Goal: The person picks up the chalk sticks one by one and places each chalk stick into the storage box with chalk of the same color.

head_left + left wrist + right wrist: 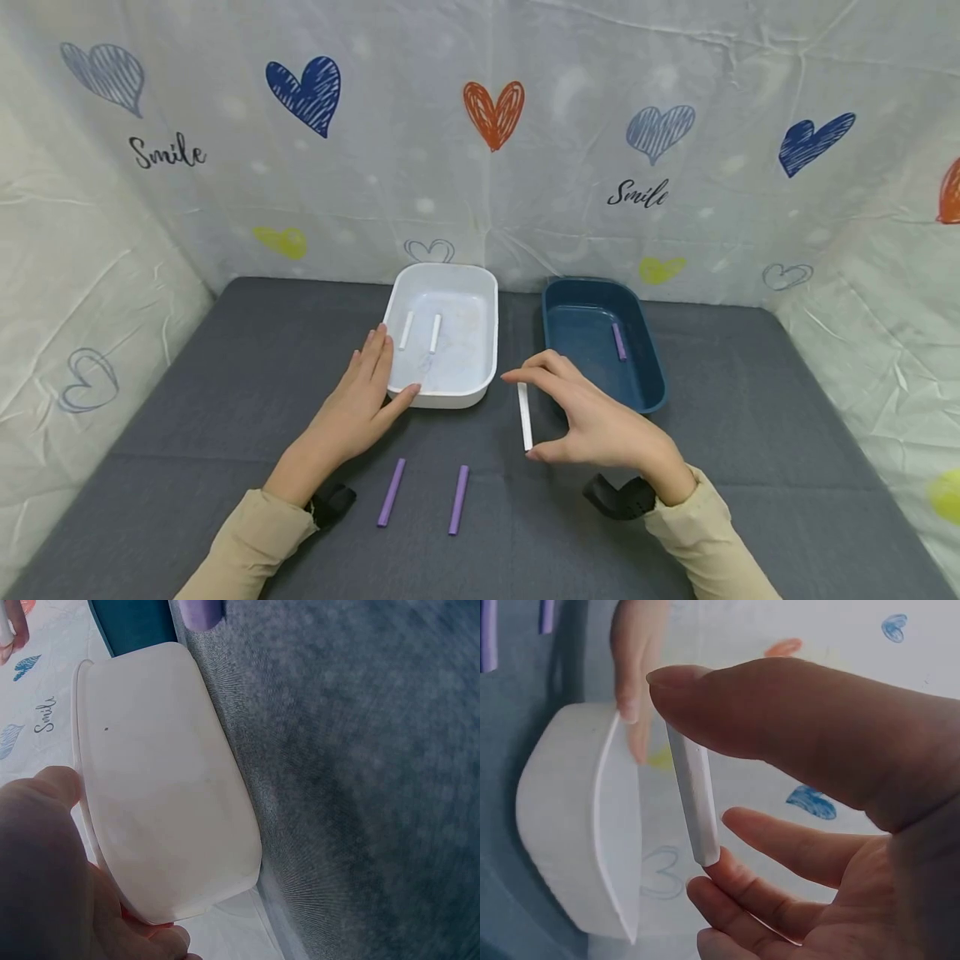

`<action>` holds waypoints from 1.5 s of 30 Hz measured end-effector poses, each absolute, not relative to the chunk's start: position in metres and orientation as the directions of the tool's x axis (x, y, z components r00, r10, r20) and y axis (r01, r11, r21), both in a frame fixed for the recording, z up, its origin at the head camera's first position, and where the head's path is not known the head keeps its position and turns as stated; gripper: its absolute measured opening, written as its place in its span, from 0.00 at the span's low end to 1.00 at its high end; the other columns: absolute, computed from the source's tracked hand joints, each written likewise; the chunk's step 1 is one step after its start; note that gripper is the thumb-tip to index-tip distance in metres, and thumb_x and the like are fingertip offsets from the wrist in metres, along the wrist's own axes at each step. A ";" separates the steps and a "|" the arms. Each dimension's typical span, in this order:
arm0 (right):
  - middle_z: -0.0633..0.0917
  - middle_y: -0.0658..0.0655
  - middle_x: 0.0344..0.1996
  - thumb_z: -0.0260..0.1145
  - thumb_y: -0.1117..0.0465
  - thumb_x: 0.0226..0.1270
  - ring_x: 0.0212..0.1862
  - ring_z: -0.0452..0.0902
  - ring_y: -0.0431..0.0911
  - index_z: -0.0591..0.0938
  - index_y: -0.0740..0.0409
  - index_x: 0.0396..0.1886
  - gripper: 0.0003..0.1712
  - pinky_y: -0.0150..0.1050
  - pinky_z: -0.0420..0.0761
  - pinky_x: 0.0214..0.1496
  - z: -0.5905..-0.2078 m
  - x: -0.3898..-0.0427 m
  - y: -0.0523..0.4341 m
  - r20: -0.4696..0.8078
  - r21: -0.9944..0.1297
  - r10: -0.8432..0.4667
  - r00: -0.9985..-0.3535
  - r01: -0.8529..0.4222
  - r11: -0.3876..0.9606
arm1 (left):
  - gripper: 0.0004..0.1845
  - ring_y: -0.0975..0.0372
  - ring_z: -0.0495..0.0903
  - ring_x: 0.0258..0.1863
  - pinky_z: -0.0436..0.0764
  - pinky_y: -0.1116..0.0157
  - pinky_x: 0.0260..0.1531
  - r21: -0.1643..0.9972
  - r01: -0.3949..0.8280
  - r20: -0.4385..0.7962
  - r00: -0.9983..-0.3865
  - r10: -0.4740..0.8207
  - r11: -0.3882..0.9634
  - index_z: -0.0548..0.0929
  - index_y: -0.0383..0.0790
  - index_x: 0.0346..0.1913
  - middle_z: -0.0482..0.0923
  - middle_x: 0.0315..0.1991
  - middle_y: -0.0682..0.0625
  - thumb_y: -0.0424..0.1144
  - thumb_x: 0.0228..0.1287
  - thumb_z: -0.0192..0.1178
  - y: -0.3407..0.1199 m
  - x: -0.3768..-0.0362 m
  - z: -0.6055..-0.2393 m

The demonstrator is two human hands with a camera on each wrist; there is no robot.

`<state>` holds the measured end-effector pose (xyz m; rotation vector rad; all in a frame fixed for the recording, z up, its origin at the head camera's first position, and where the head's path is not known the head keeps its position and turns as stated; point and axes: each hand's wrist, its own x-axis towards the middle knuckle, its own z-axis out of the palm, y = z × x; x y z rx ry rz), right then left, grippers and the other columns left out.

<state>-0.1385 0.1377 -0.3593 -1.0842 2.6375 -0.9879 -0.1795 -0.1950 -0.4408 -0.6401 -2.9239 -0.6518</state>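
My right hand [592, 412] holds a white chalk stick [525, 417] by its two ends, between thumb and fingers, above the cloth near the blue tray. In the right wrist view the same chalk [694, 795] spans from the thumb to a fingertip. My left hand [360, 408] rests against the near left corner of the white tray [442, 400], fingers straight along its side and thumb at the front rim. Two white chalk sticks [435, 333] lie inside that tray. A purple chalk stick [618, 342] lies in the blue tray [592, 367].
Two purple chalk sticks, a left one [391, 493] and a right one [458, 500], lie on the grey cloth [525, 542] in front of the trays. Behind stands a white curtain [405, 167] printed with hearts. The trays stand side by side with a narrow gap.
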 end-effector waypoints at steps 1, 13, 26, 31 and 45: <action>0.68 0.44 0.59 0.78 0.59 0.53 0.63 0.63 0.38 0.70 0.46 0.70 0.44 0.42 0.71 0.65 -0.358 -0.139 0.136 0.131 -0.616 -0.667 -0.733 -0.587 0.525 | 0.46 0.44 0.35 0.78 0.45 0.44 0.73 0.388 0.416 0.165 -0.909 0.382 0.822 0.42 0.24 0.76 0.31 0.79 0.34 0.58 0.77 0.47 -0.195 -0.180 -0.441; 0.69 0.49 0.59 0.79 0.61 0.52 0.63 0.65 0.43 0.71 0.50 0.70 0.45 0.44 0.71 0.65 -0.351 -0.152 0.120 0.179 -0.620 -0.687 -0.705 -0.623 0.478 | 0.47 0.45 0.36 0.78 0.46 0.44 0.73 0.377 0.421 0.176 -0.907 0.382 0.825 0.42 0.24 0.76 0.32 0.79 0.34 0.58 0.76 0.47 -0.194 -0.180 -0.442; 0.69 0.51 0.58 0.80 0.60 0.52 0.61 0.66 0.43 0.71 0.53 0.70 0.45 0.44 0.72 0.64 -0.347 -0.168 0.108 0.183 -0.602 -0.690 -0.700 -0.635 0.484 | 0.46 0.44 0.37 0.77 0.46 0.43 0.73 0.369 0.420 0.179 -0.907 0.380 0.829 0.44 0.22 0.76 0.34 0.78 0.33 0.57 0.77 0.48 -0.194 -0.179 -0.441; 0.70 0.52 0.59 0.80 0.61 0.51 0.60 0.67 0.44 0.71 0.53 0.70 0.45 0.46 0.72 0.64 -0.345 -0.177 0.105 0.189 -0.606 -0.685 -0.704 -0.632 0.483 | 0.46 0.44 0.36 0.78 0.46 0.43 0.73 0.368 0.416 0.173 -0.909 0.379 0.831 0.43 0.23 0.76 0.32 0.79 0.34 0.57 0.77 0.47 -0.194 -0.180 -0.443; 0.72 0.55 0.58 0.79 0.59 0.53 0.63 0.69 0.51 0.70 0.55 0.70 0.44 0.49 0.69 0.67 -0.348 -0.206 0.094 0.181 -0.652 -0.675 -0.715 -0.601 0.462 | 0.46 0.43 0.37 0.77 0.47 0.42 0.72 0.370 0.416 0.180 -0.909 0.376 0.830 0.44 0.22 0.76 0.33 0.78 0.33 0.57 0.76 0.48 -0.195 -0.180 -0.443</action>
